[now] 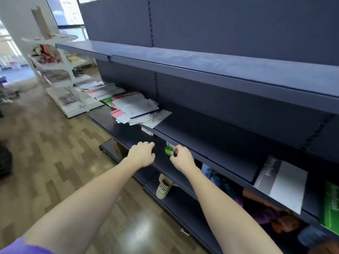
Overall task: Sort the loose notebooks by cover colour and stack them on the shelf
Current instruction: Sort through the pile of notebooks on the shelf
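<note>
We take the dark blue shelf [211,136] as our landmark, the middle board of the unit. Our left hand [142,154] hangs just in front of its front edge with the fingers loosely curled and nothing in them. Our right hand [181,158] sits beside it, also at the front edge, with finger and thumb pinching a small green-and-white card [169,149] that looks like a shelf label; we cannot read it. The loose notebooks [128,105] lie in an untidy heap on the shelf, well to the left of both hands, with white, pink and green covers showing. Far to the right on the same shelf lies a grey notebook [280,182], and just beyond it a green notebook [331,206]. Below the shelf a beige slipper [164,186] rests on the lowest board.
</note>
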